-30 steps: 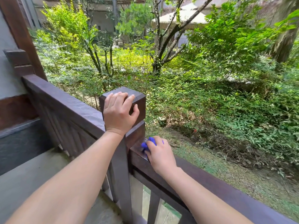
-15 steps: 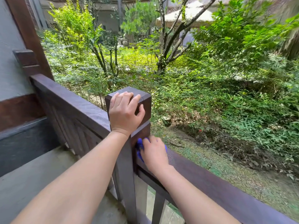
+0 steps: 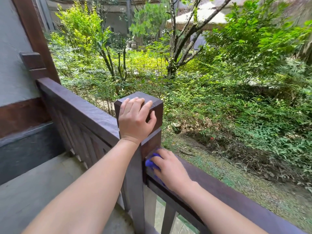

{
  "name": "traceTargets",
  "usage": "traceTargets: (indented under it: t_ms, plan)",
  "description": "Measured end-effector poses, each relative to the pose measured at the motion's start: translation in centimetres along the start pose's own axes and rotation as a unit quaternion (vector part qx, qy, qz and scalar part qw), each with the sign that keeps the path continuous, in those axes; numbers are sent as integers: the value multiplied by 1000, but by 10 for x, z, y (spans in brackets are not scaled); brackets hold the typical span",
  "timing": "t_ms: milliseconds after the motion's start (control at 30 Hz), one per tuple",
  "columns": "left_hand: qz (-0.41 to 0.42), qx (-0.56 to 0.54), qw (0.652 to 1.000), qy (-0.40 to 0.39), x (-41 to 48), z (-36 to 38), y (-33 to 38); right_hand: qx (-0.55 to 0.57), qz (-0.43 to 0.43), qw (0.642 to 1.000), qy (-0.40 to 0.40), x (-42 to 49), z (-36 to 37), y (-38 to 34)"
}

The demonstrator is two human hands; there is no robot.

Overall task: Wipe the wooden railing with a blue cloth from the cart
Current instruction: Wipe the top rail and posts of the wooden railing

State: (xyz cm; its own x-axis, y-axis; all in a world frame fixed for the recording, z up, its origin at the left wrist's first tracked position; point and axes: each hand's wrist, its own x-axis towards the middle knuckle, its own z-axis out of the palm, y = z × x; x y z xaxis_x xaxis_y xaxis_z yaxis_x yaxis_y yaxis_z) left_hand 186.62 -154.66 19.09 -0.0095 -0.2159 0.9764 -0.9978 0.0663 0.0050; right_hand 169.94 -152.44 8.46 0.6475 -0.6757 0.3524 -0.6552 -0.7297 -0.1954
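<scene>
Blue cloth (image 3: 152, 161) bunched on top rail of wooden railing (image 3: 236, 198), pressed tight against base of corner post (image 3: 140, 105), at about 6 o'clock from post cap. Mostly hidden under right hand (image 3: 170, 169); right fingers laid close together, curled down over cloth, pinning it to rail. Left hand (image 3: 135, 120) clamped over post cap, fingers side by side across top face, thumb hooked around 3 o'clock side. Second rail running off toward 10 o'clock to wall (image 3: 11, 65). Garden shrubs (image 3: 219, 98) beyond, from 12 through 3 o'clock.
</scene>
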Motion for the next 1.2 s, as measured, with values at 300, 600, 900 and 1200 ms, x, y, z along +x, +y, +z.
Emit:
traceTargets:
  t_ms: [300, 600, 900, 1200]
  plan:
    - [3, -8, 1000, 3, -1, 1, -2, -17, 72, 997, 18, 9, -3, -9]
    - [-8, -10, 1000, 2, -2, 2, -1, 45, 35, 998, 6, -55, -38, 22]
    - [-15, -11, 1000, -16, -2, 0, -2, -34, 112, 993, 19, -76, -44, 7]
    - [-30, -29, 974, -221, -5, -48, 37, -12, 296, 953, 60, -163, -114, 51]
